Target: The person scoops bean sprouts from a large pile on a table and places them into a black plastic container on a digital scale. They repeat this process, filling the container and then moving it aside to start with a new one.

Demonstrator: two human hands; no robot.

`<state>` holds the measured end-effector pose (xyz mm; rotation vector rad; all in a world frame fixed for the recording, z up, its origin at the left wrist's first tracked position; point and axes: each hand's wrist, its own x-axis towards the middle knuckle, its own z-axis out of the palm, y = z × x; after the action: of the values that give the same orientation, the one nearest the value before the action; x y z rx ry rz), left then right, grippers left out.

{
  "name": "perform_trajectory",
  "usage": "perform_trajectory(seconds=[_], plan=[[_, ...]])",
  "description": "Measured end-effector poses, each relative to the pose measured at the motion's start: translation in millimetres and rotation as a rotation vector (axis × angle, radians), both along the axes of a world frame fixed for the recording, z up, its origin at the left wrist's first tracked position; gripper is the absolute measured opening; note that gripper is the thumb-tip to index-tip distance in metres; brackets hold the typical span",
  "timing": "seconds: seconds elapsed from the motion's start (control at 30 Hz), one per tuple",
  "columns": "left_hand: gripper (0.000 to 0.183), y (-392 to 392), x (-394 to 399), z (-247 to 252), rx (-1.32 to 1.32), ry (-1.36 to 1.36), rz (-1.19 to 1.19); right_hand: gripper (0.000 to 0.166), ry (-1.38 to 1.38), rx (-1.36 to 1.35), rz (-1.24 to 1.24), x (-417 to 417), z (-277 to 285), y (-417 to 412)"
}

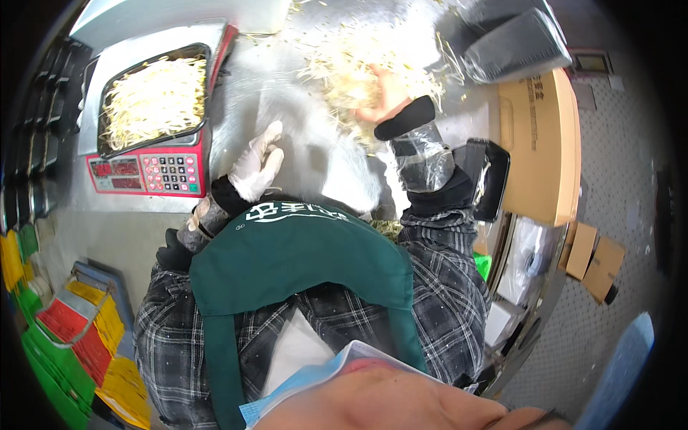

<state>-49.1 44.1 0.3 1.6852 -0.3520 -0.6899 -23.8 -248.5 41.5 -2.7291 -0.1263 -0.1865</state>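
Note:
A loose heap of bean sprouts point(371, 54) lies on the metal table point(242, 107), washed out by glare. My bare right hand point(389, 97) reaches into the near side of this heap; its fingers are blurred, so I cannot tell whether it grips any sprouts. Nearer my body, my gloved left hand point(258, 161) rests low over the table, holding nothing, thumb apart from the bent fingers. On the far left, a black plastic tray point(207, 80) full of sprouts sits tilted on a red digital scale point(145, 174).
Stacked black trays point(518, 48) stand at the back right, beside a cardboard box point(537, 145). Close to my right forearm is another black tray point(492, 183) with a few sprouts. Coloured crates point(70, 322) are at lower left, smaller cartons point(594, 258) at right.

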Motion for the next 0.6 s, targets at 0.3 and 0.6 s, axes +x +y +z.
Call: perform_trajectory(seconds=[0.3,0.6], plan=[[0.043,9,-4,-55,-0.203,-0.121,0.122,0.06,-0.269,-0.45,-0.583,-203,5,-105],[0.035,10,-11,-10,0.162,-0.064,-0.068,0.04,-0.244,0.027,-0.699,-170,-2,-94]])
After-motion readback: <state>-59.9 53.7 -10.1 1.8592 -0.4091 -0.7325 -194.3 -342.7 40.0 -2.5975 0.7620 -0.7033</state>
